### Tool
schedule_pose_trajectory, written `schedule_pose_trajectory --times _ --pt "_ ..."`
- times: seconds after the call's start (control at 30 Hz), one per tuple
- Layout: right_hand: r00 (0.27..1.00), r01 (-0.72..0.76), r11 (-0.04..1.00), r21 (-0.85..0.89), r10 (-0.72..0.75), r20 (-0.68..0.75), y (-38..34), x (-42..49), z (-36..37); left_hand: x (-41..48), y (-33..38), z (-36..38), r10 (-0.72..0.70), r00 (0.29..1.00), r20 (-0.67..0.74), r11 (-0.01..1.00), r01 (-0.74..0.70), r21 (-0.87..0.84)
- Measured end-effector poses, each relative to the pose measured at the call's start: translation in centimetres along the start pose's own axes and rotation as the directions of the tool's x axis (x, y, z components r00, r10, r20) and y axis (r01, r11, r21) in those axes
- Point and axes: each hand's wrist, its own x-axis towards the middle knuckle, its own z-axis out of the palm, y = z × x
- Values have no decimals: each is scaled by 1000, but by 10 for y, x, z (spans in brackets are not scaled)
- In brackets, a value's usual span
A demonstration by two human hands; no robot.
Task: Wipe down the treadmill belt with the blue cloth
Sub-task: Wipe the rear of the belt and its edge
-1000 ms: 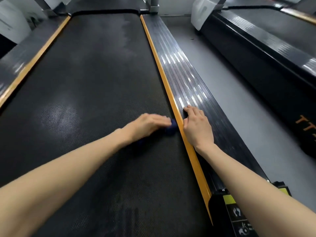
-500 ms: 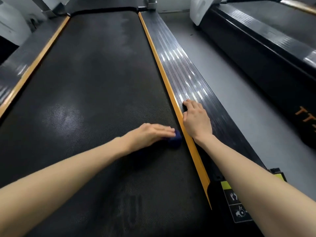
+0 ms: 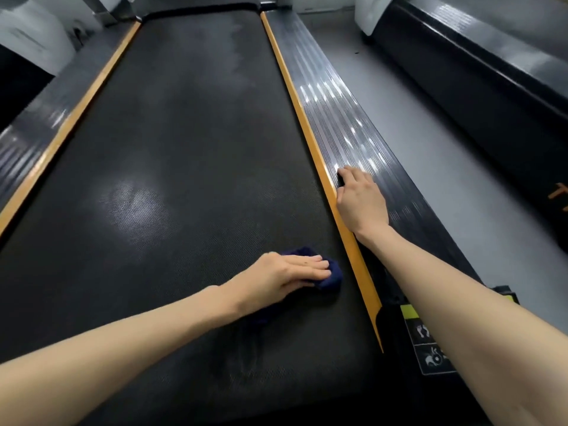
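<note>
1. We press the dark blue cloth point(image 3: 330, 276), bunched, under our left hand point(image 3: 285, 278); it pokes out beyond the fingertips.
2. The black, textured treadmill belt point(image 3: 190, 149) lies beneath that hand.

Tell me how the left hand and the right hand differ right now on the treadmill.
The left hand lies on the belt, while the right hand rests on the ribbed side rail. The left hand presses the blue cloth under flat fingers; the right hand holds nothing, fingers bent. The left hand sits nearer the camera than the right hand. Both are bare, palm down, close to the orange strip.
</note>
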Motion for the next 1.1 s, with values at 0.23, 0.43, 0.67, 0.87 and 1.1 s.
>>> schedule_pose_trajectory --times 0.23,0.43,0.67,0.87,1.1 --pt "1000 24 997 -80 -25 -9 -3 -7 -8 47 -38 -17 -255 920 -297 958 281 51" --pt "987 116 988 -97 -104 122 8 -24 -20 27 -18 2 -317 883 -347 941 337 -1" --pt "994 102 980 -172 -95 47 -2 -33 -14 -27 40 20 -57 998 -28 998 57 -10" --pt "990 129 973 -191 -117 75 3 -42 -22 23 -5 4 -389 855 -343 908 420 17" --pt "1000 3 983 -181 -7 -22 -6 -36 -14 -14 40 29 -194 953 -231 981 186 -54"
